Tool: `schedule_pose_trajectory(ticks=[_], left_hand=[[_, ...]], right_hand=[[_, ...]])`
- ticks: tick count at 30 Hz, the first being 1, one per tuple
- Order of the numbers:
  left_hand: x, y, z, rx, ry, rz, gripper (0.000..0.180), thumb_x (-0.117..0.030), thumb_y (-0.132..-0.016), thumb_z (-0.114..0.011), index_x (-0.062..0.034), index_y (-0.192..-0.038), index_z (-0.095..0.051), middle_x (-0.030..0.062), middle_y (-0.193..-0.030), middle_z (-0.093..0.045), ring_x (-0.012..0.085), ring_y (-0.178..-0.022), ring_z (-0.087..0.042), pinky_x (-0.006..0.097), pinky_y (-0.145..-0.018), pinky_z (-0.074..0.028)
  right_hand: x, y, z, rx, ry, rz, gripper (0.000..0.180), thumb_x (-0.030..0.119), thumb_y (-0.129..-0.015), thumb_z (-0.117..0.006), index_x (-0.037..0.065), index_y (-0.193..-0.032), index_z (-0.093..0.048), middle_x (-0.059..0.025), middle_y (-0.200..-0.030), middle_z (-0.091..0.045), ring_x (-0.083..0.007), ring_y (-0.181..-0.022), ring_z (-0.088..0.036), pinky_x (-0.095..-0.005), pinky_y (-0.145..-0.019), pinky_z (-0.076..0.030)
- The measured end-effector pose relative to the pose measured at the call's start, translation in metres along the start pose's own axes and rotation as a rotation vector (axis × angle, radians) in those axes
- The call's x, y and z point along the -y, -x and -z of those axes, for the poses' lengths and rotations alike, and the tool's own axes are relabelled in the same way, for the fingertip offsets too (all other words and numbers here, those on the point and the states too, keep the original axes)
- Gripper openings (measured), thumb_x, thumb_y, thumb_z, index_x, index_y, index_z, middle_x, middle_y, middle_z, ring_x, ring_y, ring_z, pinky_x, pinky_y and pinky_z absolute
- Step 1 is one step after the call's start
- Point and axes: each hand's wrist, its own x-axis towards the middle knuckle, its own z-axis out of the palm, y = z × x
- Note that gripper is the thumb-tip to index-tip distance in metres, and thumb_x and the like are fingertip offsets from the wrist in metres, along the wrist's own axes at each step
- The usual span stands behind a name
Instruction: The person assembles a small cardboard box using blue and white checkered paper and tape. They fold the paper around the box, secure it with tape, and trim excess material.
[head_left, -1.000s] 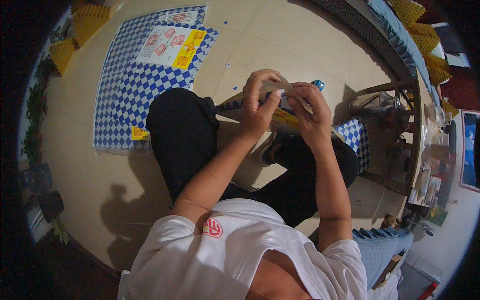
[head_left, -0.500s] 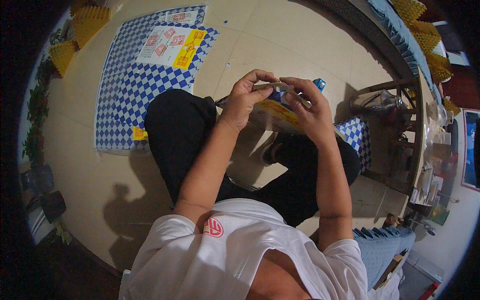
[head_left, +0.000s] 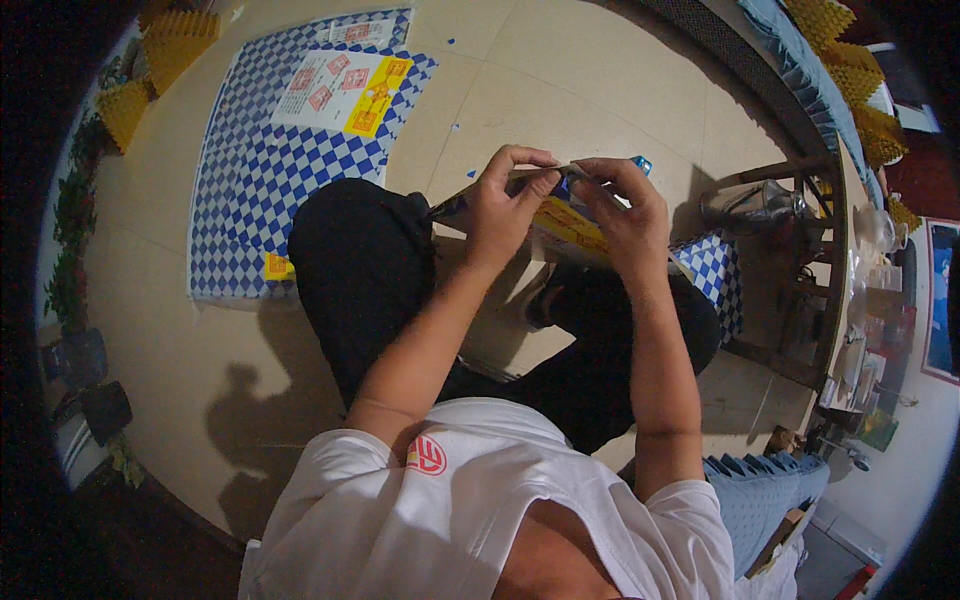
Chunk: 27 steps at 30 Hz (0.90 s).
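Observation:
Above my knees I hold a printed sheet (head_left: pixel 572 224) of card or paper by its far edge. Yellow with red print and some blue show on it; a blue-and-white checked corner (head_left: pixel 712 272) comes out beyond my right knee. My left hand (head_left: pixel 500 212) is closed, thumb and fingers pinching the edge. Close beside it, my right hand (head_left: pixel 632 212) pinches the same edge, fingertips nearly touching the left ones. The hands and wrists hide much of the sheet.
Blue-and-white checked sheets (head_left: pixel 262 195) with white and yellow panels lie on the tiled floor at the left. A small blue object (head_left: pixel 642 165) lies beyond my right hand. A metal pot (head_left: pixel 760 205) sits by a wooden table (head_left: pixel 838 270) at the right. Blue bits dot the floor.
Both hands have moved closer together along the sheet's edge, my left hand shifting right. The edge between them has turned, and the light strip seen along it earlier is mostly covered.

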Motion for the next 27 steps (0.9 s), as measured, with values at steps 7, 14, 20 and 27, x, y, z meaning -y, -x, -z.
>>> schedule_pose_trajectory(ticks=[7, 14, 20, 27], left_hand=[[0.009, 0.008, -0.009, -0.076, -0.168, -0.296, 0.021, 0.001, -0.093, -0.063, -0.0061, -0.113, -0.065, 0.0099, -0.123, -0.069, 0.0284, -0.121, -0.062, 0.047, -0.113, -0.039], [0.03, 0.019, -0.014, -0.12, -0.024, -0.245, 0.034, 0.019, -0.082, -0.061, -0.0022, -0.109, -0.064, 0.0136, -0.124, -0.069, 0.0261, -0.118, -0.065, 0.036, -0.102, -0.051], [0.01, 0.019, -0.015, -0.05, 0.075, -0.177, 0.035, 0.014, -0.084, -0.064, -0.004, -0.114, -0.065, 0.0117, -0.119, -0.071, 0.0256, -0.111, -0.067, 0.035, -0.094, -0.053], [0.041, -0.006, 0.016, -0.036, -0.39, -0.267, 0.036, -0.002, -0.085, -0.071, -0.0097, -0.12, -0.071, 0.0123, -0.111, -0.072, 0.0296, -0.104, -0.067, 0.039, -0.09, -0.053]], right_hand=[[-0.008, 0.002, -0.007, -0.139, 0.118, 0.072, 0.017, 0.007, -0.086, -0.075, 0.003, -0.102, -0.069, -0.011, -0.099, -0.07, -0.0234, -0.091, -0.071, -0.033, -0.079, -0.055], [0.006, 0.007, -0.002, 0.004, 0.192, 0.088, 0.036, 0.01, -0.086, -0.074, 0.012, -0.122, -0.066, -0.0113, -0.114, -0.068, -0.0269, -0.095, -0.071, -0.0339, -0.08, -0.057], [0.003, 0.006, 0.008, 0.057, 0.44, 0.234, 0.029, 0.008, -0.09, -0.067, 0.016, -0.118, -0.065, -0.0099, -0.116, -0.066, -0.0311, -0.101, -0.069, -0.0394, -0.08, -0.057], [-0.009, 0.002, 0.041, -0.199, 0.365, 0.316, 0.015, 0.006, -0.096, -0.06, 0.002, -0.111, -0.062, -0.0165, -0.11, -0.064, -0.0313, -0.103, -0.064, -0.037, -0.089, -0.052]])
